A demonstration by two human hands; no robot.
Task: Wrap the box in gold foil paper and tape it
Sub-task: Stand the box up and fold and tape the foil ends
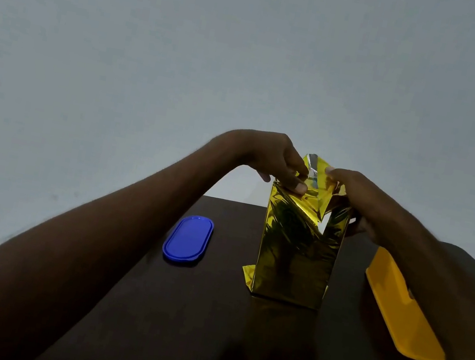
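Note:
A tall box covered in gold foil paper [296,253] stands upright on the dark table [205,317]. Loose foil flaps [319,188] stick up at its top end, silver on the inside. My left hand [274,161] pinches the foil at the top left corner, thumb pressed on the front face. My right hand [350,196] grips the foil flap at the top right and wraps around the box's right side. A small foil flap [247,277] juts out at the bottom left. No tape is visible.
A blue oval lid [187,239] lies flat to the left of the box. A yellow-orange oblong lid or tray [403,313] lies to the right, partly under my right forearm. A plain grey wall stands behind the table's far edge.

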